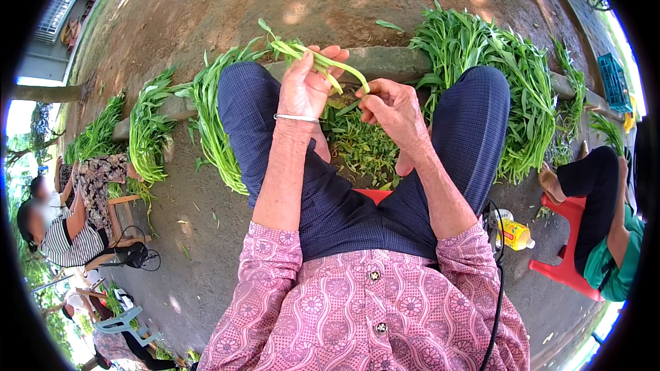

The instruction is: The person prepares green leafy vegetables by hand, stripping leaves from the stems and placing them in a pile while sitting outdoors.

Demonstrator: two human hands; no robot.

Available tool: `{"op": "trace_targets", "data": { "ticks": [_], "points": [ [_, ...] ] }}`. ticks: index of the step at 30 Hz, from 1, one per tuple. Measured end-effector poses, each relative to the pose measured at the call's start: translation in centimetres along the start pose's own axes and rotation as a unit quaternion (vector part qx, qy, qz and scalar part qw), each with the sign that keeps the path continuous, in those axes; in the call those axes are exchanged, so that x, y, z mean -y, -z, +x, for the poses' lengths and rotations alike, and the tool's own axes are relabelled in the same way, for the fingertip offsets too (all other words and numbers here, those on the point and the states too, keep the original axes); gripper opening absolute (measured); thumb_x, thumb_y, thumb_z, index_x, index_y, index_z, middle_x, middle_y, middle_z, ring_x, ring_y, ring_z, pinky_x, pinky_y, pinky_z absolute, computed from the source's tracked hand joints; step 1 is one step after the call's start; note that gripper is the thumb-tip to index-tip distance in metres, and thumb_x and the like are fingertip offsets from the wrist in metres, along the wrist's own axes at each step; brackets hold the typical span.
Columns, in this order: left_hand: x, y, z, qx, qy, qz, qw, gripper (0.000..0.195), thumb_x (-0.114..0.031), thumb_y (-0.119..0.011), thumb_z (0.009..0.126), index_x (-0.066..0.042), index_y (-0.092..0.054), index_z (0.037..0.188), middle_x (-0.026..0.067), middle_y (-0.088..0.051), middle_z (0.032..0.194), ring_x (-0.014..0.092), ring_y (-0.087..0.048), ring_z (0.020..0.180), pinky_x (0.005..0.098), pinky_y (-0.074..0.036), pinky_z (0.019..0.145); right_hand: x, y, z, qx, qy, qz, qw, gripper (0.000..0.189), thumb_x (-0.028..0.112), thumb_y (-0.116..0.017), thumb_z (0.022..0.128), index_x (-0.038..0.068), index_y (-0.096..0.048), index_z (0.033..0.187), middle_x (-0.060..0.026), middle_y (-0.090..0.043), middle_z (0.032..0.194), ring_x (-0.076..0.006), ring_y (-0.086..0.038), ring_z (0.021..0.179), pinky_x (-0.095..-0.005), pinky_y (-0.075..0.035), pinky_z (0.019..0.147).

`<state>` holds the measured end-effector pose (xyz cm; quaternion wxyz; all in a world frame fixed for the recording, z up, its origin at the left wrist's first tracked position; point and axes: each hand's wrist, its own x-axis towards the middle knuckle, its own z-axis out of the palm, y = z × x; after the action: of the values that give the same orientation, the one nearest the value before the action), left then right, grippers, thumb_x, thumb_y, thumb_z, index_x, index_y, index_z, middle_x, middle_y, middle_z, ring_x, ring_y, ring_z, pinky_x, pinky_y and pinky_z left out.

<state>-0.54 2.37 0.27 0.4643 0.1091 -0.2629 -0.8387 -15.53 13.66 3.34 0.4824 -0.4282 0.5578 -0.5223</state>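
Observation:
My left hand [309, 80], with a pale bangle at the wrist, holds a few light green leafy-vegetable stems [322, 60] across its palm. One stem bends over to the right, and my right hand [389, 108] pinches its tip between thumb and fingers. Below the hands, between my feet, lies a pile of loose green leaves and trimmings [366, 141]. A long bundle of leafy greens [216, 118] lies beside my left knee. A larger heap of leafy greens [521, 98] lies beyond and beside my right knee.
A stone curb [384, 62] runs across in front. At the right are a bottle with a yellow label [513, 234], a red plastic stool [567, 247] with a seated person, and a blue crate [613, 82]. More people sit at the left near other bundles of greens [147, 123].

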Motion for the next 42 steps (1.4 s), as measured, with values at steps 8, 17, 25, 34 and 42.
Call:
{"op": "trace_targets", "data": {
  "ticks": [8,17,25,34,42],
  "points": [
    [0.5,-0.5,0.2,0.039,0.028,-0.05,0.998,0.022,-0.019,-0.047,0.095,-0.002,-0.056,0.106,0.0183,-0.06,0.111,0.037,-0.05,0.115,0.0498,-0.036,0.102,-1.0,-0.6,0.3,0.018,-0.018,0.034,0.999,0.023,0.016,-0.052,0.088,-0.004,-0.063,0.091,-0.0049,-0.062,0.071,-0.009,-0.058,0.056,-0.0234,-0.047,0.052],
    [1.0,-0.8,-0.1,0.064,0.054,-0.065,0.994,0.021,-0.018,-0.044,0.096,-0.003,-0.053,0.107,0.018,-0.06,0.11,0.037,-0.051,0.113,0.0488,-0.036,0.101,-0.8,-1.0,0.2,0.053,-0.011,0.06,0.997,0.024,0.02,-0.052,0.092,-0.002,-0.062,0.092,-0.0024,-0.062,0.073,-0.0074,-0.057,0.057,-0.0231,-0.048,0.052],
    [1.1,-1.1,-0.2,0.08,0.06,-0.036,0.994,0.021,-0.019,-0.046,0.096,-0.004,-0.054,0.107,0.0161,-0.061,0.106,0.034,-0.056,0.105,0.0469,-0.042,0.095,-1.0,-1.0,0.2,0.068,-0.021,0.01,0.997,0.025,0.023,-0.055,0.092,-0.001,-0.061,0.089,-0.001,-0.059,0.07,-0.008,-0.057,0.059,-0.0225,-0.047,0.054],
    [0.0,-2.8,-0.5,0.042,0.063,0.078,0.994,0.021,-0.023,-0.051,0.094,-0.005,-0.053,0.105,0.0082,-0.057,0.082,0.025,-0.058,0.083,0.0376,-0.048,0.073,-3.5,-0.4,0.4,0.05,0.044,-0.378,0.923,0.024,0.019,-0.056,0.088,-0.003,-0.062,0.081,-0.0039,-0.059,0.06,-0.0115,-0.057,0.056,-0.0284,-0.047,0.055],
    [1.0,-4.8,-2.0,0.141,0.172,0.381,0.897,0.02,-0.02,-0.049,0.093,-0.003,-0.053,0.104,0.0071,-0.062,0.085,0.012,-0.059,0.077,0.0249,-0.045,0.067,-0.3,2.4,1.6,0.015,-0.01,0.093,0.995,0.047,0.033,-0.04,0.096,-0.008,-0.062,0.097,-0.0118,-0.065,0.076,-0.0155,-0.063,0.072,-0.0301,-0.05,0.075]
  ]
}}
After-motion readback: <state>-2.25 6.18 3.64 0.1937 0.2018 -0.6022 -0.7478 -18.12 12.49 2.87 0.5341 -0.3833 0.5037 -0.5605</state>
